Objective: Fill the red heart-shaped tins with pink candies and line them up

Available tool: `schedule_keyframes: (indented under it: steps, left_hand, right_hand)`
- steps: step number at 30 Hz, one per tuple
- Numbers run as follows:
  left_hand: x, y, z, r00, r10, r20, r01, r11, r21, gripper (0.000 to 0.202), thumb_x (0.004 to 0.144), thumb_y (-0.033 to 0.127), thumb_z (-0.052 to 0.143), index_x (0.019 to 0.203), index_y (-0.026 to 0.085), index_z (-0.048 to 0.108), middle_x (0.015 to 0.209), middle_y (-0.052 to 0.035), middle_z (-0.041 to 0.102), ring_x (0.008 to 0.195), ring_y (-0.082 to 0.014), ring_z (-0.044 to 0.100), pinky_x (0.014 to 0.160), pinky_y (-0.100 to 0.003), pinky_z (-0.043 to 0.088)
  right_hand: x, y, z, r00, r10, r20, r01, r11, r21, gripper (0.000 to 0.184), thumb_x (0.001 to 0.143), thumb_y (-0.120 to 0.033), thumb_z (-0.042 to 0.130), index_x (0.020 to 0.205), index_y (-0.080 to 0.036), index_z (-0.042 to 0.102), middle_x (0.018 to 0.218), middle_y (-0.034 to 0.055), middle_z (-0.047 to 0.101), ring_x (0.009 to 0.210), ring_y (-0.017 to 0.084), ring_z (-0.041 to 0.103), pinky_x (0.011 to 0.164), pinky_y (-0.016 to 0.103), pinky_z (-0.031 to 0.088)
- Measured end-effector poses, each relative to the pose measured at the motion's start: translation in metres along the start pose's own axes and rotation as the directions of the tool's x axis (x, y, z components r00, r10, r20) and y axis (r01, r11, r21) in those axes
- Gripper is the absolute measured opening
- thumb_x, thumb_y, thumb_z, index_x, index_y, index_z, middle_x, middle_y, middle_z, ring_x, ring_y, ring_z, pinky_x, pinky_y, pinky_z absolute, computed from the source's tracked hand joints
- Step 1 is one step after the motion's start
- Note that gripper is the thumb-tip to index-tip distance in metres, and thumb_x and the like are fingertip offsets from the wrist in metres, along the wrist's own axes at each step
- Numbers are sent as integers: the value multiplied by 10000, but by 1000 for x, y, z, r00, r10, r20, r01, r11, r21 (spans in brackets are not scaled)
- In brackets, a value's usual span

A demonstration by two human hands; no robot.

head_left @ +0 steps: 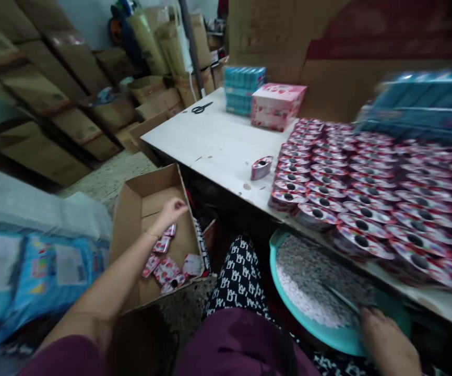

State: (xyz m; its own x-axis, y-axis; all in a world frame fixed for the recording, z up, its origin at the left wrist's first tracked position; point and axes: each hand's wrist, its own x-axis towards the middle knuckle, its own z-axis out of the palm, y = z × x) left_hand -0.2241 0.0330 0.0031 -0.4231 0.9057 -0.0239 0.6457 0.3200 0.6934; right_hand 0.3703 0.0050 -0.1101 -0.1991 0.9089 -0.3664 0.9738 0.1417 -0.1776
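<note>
Left hand: While it hovers over the cardboard box [132, 209] at near left, left hand [173, 209] loosely curled, grip empty.
Packets [165, 261]: on the box floor; drop low.
Right hand [386, 344]: in the teal basin [288, 303], grip unclear.

A packing workshop or stockroom: stacked cardboard cartons [42, 94] fill the upper left, and rows of identical packaged goods [370, 193] cover the table [218, 141] at right.
</note>
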Motion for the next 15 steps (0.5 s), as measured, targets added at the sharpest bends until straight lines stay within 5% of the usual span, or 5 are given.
schedule_keyframes:
  steps: [2, 6, 11, 15]
  left_hand:
    - [-49, -36, -4, 965, -113, 237, 94, 992, 89, 370, 541, 350, 661, 831, 134, 584, 673, -12, 569, 649, -151, 541, 656, -289, 462]
    - [-112, -64, 27, 886, -218, 409, 173, 974, 143, 610, 516, 356, 668, 1066, 137, 523, 869, -68, 600, 757, -187, 573, 701, -315, 464]
    - [-118, -64, 64, 857, -149, 493, 16, 965, 264, 547, 395, 180, 674, 933, 155, 582, 1082, -139, 562, 980, -290, 538, 857, -364, 402]
    - [-105, -73, 70, 823, -145, 549, 1, 967, 255, 497, 414, 183, 646, 907, 162, 584, 992, -108, 618, 973, -294, 543, 865, -360, 396]
  right_hand:
    - [7, -9, 4, 998, -56, 39, 56, 998, -2, 313, 648, -113, 411, 806, -171, 675, 964, 206, 621, 922, 289, 583, 846, 405, 412]
    - [17, -53, 16, 993, -72, 93, 70, 997, 24, 375, 687, -99, 369, 867, -230, 670, 895, 158, 659, 802, 243, 629, 728, 364, 456]
    - [34, -106, 26, 989, 48, 140, -87, 955, 284, 368, 685, -95, 391, 903, -162, 680, 930, 159, 666, 925, 254, 599, 808, 352, 428]
    - [58, -109, 39, 979, 135, 155, -192, 866, 462, 369, 648, -111, 459, 934, -194, 676, 1014, 67, 656, 969, 182, 583, 845, 261, 418]
